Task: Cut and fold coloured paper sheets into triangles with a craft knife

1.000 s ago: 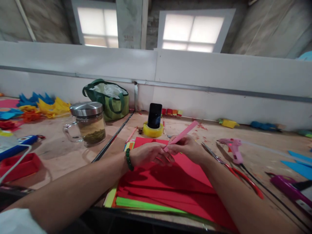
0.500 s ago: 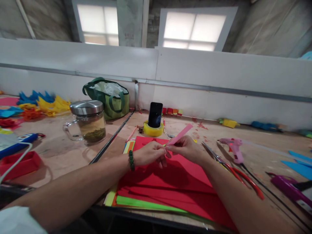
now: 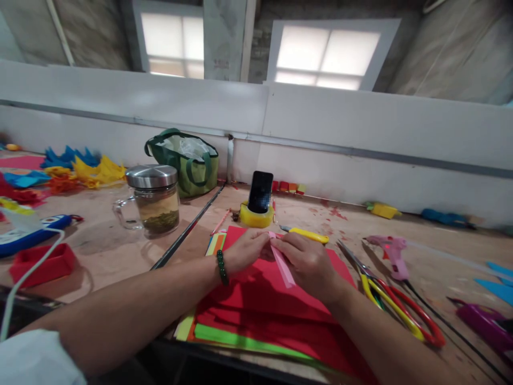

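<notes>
Slanting between left hand (image 3: 246, 250) and right hand (image 3: 309, 266), the pink strip (image 3: 282, 266) is pinched by both.

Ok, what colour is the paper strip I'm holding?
The paper strip is pink; the head view shows it best.

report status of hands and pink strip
Left hand, right hand both pinch narrow pink paper strip. Strip over red paper sheets. Red-handled scissors lie right, apart.

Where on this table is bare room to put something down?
Bare wood lies between the tea jar, the red tray and the paper stack, and behind the glue gun toward the wall. Crowded: scissors and knife by the right hand holding the pink strip.
</notes>
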A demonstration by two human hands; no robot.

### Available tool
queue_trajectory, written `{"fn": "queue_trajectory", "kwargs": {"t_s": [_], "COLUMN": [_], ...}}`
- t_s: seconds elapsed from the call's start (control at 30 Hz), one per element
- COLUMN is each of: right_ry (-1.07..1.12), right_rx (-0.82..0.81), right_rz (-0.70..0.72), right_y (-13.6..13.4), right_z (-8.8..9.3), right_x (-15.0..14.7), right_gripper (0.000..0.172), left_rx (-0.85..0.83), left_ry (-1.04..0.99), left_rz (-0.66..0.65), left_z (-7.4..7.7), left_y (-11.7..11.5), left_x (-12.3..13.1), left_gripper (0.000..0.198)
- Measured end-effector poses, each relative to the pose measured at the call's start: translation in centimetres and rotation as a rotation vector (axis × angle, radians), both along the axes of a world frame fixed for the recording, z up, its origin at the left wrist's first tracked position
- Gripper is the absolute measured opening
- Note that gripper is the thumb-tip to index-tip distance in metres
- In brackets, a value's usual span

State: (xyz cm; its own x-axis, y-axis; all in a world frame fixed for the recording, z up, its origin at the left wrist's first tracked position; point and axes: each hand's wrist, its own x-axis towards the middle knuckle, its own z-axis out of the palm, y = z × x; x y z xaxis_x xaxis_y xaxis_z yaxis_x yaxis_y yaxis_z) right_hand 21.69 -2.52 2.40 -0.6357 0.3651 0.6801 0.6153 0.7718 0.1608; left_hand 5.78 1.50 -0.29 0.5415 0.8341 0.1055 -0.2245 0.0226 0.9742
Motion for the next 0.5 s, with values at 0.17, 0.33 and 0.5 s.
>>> {"fn": "queue_trajectory", "kwargs": {"t_s": [0.17, 0.33, 0.5], "right_ry": [-0.071, 0.115, 0.447], "right_rx": [0.086, -0.258, -0.543], "right_rz": [0.006, 0.090, -0.059], "right_y": [0.1, 0.2, 1.1], "right_z": [0.0, 0.5, 1.1], "right_x": [0.1, 0.6, 1.2], "right_gripper": [0.025, 0.028, 0.016], "left_rx": [-0.018, 0.071, 0.203], "left_ry": [-0.060, -0.025, 0.111], "left_rz": [-0.006, -0.009, -0.046], "left_z": [0.4, 0.8, 1.7], "left_y": [-0.1, -0.6, -1.3], "left_x": [-0.3, -0.4, -0.6], "left_gripper": [0.029, 0.024, 0.021]}}
